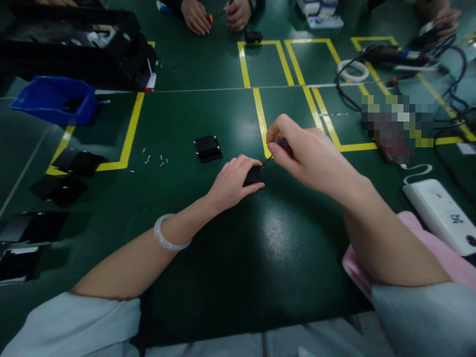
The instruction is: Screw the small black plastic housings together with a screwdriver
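My left hand [236, 181] is closed around a small black block-shaped part [253, 175] and holds it against the green tabletop. In my right hand [297, 148] is a screwdriver [285, 145] with a dark handle, gripped between thumb and fingers. Its thin shaft slants down to the right end of the black part; the exact contact at the tip is too small to make out. Just beyond my left hand lies a second black part [208, 148] with shiny metal points at its edges. Several small screws [161, 160] are scattered to the left of it.
Along the left side sit a blue bin [55, 101], a black tray [74, 54] and several black parts [59, 189]. A white power bank [441, 213], a pink cloth [412, 230] and coiled cables [451, 94] occupy the right. Across the table are other people's hands [215, 15].
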The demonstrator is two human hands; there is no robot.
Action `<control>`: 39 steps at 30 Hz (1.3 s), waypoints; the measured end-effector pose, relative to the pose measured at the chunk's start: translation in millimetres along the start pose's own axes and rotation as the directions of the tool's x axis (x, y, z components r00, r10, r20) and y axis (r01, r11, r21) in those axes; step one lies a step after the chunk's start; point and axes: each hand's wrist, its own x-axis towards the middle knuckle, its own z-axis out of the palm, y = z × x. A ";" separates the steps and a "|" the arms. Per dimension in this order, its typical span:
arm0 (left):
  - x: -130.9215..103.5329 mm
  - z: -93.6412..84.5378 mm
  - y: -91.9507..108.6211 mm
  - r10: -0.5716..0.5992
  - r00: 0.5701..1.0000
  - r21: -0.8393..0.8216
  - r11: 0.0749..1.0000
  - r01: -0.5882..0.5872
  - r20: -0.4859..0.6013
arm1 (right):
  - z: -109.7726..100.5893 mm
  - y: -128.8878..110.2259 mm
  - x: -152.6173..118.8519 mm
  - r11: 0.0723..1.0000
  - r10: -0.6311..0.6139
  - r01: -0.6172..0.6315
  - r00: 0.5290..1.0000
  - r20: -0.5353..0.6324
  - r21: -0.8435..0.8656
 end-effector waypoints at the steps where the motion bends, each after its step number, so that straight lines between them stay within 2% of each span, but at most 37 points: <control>1: 0.1 0.3 -0.5 0.001 1.000 0.000 1.000 -0.001 -0.002 | 0.2 0.1 0.0 1.000 -0.002 0.002 1.000 -0.005 -0.017; 19: 0.2 0.8 -0.9 0.002 1.000 0.005 1.000 -0.002 -0.004 | 1.3 -1.5 -0.1 0.998 0.007 -0.008 1.000 -0.016 -0.062; 26: 0.1 -0.6 0.4 -0.008 1.000 -0.005 1.000 0.008 0.007 | -1.0 -3.9 -0.9 1.000 0.017 -0.017 1.000 -0.006 -0.012; 39: 1.3 -0.7 -0.9 -0.003 1.000 -0.003 1.000 0.003 0.013 | 0.7 -1.4 0.6 1.000 0.019 -0.019 1.000 0.000 -0.020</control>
